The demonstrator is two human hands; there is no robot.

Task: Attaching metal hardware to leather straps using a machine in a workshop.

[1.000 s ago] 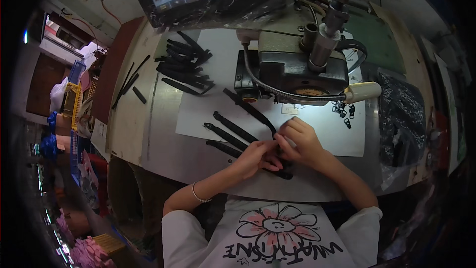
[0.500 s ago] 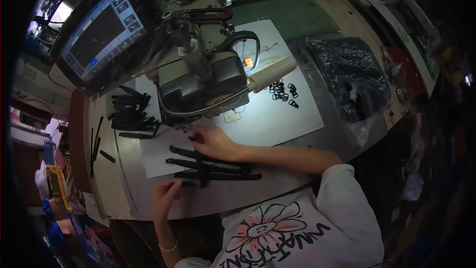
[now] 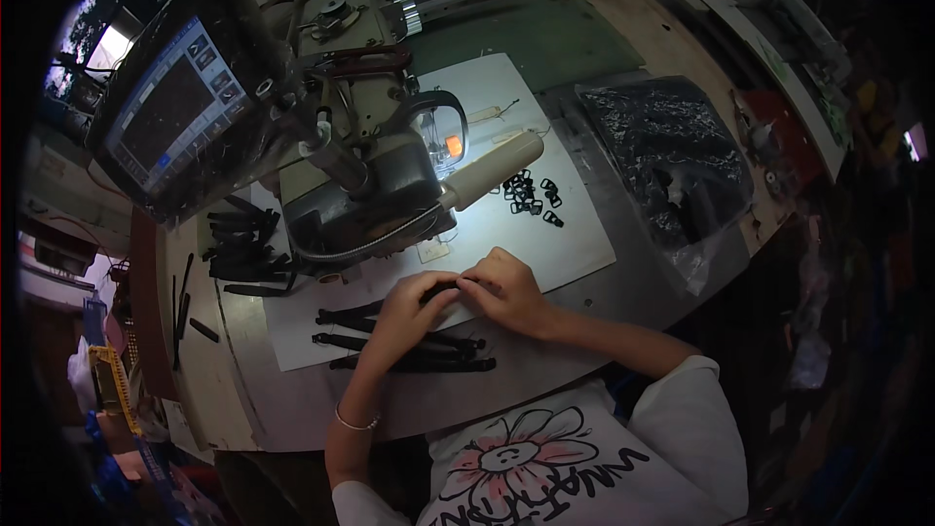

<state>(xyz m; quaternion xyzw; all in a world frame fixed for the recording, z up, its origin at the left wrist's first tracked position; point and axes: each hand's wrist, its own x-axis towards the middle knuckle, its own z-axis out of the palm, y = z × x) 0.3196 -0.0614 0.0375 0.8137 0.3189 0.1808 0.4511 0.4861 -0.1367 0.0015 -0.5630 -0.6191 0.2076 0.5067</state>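
Observation:
My left hand point(image 3: 413, 310) and my right hand point(image 3: 506, 294) meet in front of the sewing machine point(image 3: 365, 197). Pinched between their fingertips is a black strap point(image 3: 445, 292), mostly hidden by the fingers. Under and beside my left wrist, several finished-looking black strap pieces point(image 3: 414, 365) lie roughly side by side on the white sheet and the grey table. Left of the machine is a heap of black straps point(image 3: 243, 248). A cluster of small black buckles point(image 3: 523, 193) rests on the white sheet, right of the machine's pale cylinder.
A lit screen point(image 3: 175, 102) stands at the upper left. On the right lies a clear plastic bag point(image 3: 672, 161) with dark contents. A few thin black strips point(image 3: 183, 317) are near the table's left edge. A green mat point(image 3: 545, 29) covers the back.
My left hand has come up and right from the table's front to join my right hand. My right hand has moved right, away from below the machine head. The view has shifted slightly.

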